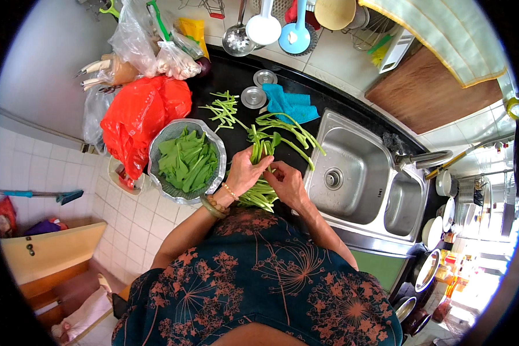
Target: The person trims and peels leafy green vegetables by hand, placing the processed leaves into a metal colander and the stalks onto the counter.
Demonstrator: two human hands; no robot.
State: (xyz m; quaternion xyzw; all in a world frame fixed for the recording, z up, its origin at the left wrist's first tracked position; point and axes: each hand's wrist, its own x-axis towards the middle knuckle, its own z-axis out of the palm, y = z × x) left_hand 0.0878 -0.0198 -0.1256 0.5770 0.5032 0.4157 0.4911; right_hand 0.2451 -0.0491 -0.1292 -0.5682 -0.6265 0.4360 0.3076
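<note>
My left hand (242,176), with a bead bracelet and a bangle at the wrist, grips a small bunch of green vegetable stems (260,147). Against its fingertips, my right hand (289,185) is closed in a pinch on the lower part of that bunch. More cut stems (258,196) lie on the black counter under my hands. Long loose stalks (294,134) stretch towards the sink, and a little pile of short stem pieces (224,108) sits farther back. To the left, a grey bowl (153,154) holds green leaves (185,158).
A double steel sink (357,167) with a faucet (438,157) is on the right. Behind the work lie a blue cloth (291,105) and two sink strainers (253,97). A red plastic bag (147,112) stands back left. Ladles (236,39) hang above the counter.
</note>
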